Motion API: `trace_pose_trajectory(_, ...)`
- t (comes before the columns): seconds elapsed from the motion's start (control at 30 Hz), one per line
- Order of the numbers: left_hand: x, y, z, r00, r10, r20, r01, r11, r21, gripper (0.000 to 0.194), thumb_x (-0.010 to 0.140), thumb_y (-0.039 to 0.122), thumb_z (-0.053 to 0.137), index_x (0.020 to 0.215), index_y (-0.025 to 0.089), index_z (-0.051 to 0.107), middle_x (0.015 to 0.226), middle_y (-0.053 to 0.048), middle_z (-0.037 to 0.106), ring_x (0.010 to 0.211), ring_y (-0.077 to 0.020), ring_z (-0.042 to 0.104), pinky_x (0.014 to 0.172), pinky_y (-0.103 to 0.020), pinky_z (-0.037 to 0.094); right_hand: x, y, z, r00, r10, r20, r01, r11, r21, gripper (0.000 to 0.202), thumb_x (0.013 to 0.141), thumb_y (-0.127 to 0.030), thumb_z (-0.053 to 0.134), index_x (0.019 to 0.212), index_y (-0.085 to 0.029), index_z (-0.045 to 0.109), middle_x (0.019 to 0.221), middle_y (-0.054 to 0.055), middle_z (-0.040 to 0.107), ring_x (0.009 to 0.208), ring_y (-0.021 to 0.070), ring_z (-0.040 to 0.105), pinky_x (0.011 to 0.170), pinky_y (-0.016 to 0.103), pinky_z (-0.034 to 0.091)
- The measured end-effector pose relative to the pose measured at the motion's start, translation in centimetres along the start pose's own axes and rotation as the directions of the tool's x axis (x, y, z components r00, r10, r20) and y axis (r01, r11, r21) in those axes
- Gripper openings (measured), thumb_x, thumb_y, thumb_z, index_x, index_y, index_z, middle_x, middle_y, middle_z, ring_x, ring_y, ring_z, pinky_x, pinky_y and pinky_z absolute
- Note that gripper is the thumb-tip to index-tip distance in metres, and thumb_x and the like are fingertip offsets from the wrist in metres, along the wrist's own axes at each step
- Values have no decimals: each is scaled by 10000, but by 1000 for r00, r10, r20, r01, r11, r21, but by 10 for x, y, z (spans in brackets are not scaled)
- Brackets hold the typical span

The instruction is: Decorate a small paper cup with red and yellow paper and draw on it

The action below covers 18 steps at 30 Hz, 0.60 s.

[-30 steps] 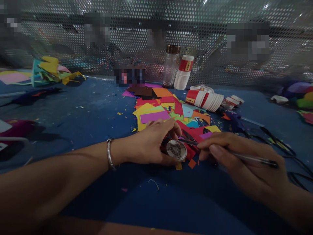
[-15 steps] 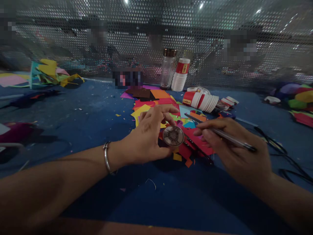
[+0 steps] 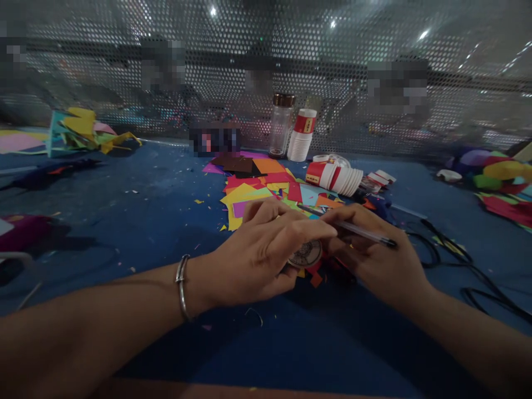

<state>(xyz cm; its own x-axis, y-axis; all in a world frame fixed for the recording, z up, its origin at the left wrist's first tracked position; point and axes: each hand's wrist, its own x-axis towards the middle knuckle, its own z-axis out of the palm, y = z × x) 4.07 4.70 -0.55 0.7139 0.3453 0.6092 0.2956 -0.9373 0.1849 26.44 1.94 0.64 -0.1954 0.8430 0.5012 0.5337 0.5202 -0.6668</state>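
My left hand [image 3: 266, 252], with a silver bangle at the wrist, curls around a small round piece [image 3: 306, 255] whose pale face carries a dark circular line pattern. Its fingers partly cover that face, and whatever lies beneath is hidden. A clear pen [image 3: 363, 233] with a black end rests in my right hand [image 3: 369, 255]. The right fingertips meet the left ones at the round piece's upper right edge; whether they touch the piece itself I cannot tell. Coloured paper sheets and scraps [image 3: 249, 194] lie just behind both hands.
A glass bottle [image 3: 281, 127] and stacked paper cups [image 3: 302, 136] stand by the perforated metal screen [image 3: 233, 66]. More cups [image 3: 334, 176] lie sideways. Black cable [image 3: 453, 263] loops at the right. Coloured paper shapes [image 3: 78, 130] sit far left on the blue table [image 3: 166, 188].
My right hand has come left with the pen, up to my left hand. The left fingers have come down over the patterned face, covering more of it. The view has shifted slightly.
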Motion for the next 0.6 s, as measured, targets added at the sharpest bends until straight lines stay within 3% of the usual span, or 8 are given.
trace_pose_trajectory(0.17,1,0,0,998,0,-55,2,1000,26,666,834,54,638,1394,255,337,1413,-83,601,1291,-230,525,1078,-411,357,8,0,-7,999,9,-44,-10,1000,-9,121,857,-342,726,889,-228,701,810,24,717,714,184,705,646,304,604)
trace_pose_trajectory(0.3,1,-2,2,988,-8,-151,17,998,61,637,842,113,689,1391,211,382,1385,-113,595,1303,-241,528,1069,-412,368,28,2,-23,978,98,-183,-102,995,-14,99,780,-285,774,825,-238,700,716,-11,714,538,141,644,489,259,553)
trace_pose_trajectory(0.33,1,-3,3,985,-9,-170,19,998,61,627,845,123,697,1389,198,393,1367,-111,602,1287,-240,534,1060,-405,374,36,4,-28,960,145,-241,-151,989,-5,97,765,-262,776,797,-231,690,676,-14,703,522,143,642,471,256,547)
trace_pose_trajectory(0.43,1,-6,4,983,-28,-181,35,999,38,599,871,132,679,1394,187,394,1342,-95,620,1243,-232,540,1050,-398,378,63,14,-49,836,242,-493,-260,965,33,121,732,-106,770,763,-197,697,576,-24,651,477,127,614,430,224,506)
trace_pose_trajectory(0.6,1,-9,4,986,-82,-143,85,996,16,572,910,164,651,1402,227,368,1336,-80,627,1180,-249,553,1014,-421,395,111,56,-86,706,256,-660,-307,951,41,281,768,67,663,706,-195,581,549,-55,553,465,101,551,438,213,496)
